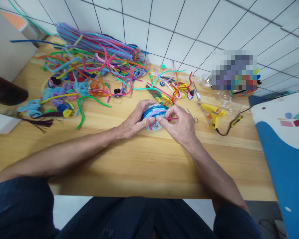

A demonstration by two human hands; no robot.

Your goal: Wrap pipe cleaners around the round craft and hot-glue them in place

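Observation:
A round ball (154, 113) with blue, white and pink bands of pipe cleaner is held over the middle of the table. My left hand (136, 121) wraps its left side, with the thumb pressed on the front. On the other side my right hand (178, 124) pinches a dark pink pipe cleaner (172, 118) against the ball, and its loose end sticks out to the right. Just behind the ball lie pliers (154, 93) with yellow-green handles. Small scissors (194, 119) rest to the right of my right hand, partly hidden by it.
Loose pipe cleaners (89, 73) and curled pieces spread over the back left, before a thick bundle (97, 41) along the tiled wall. At right lie a yellow glue gun (213, 114) with a black cord, clear plastic balls (224, 95) and a silver pen-like tool (196, 90). A dark cylinder (7, 89) stands far left.

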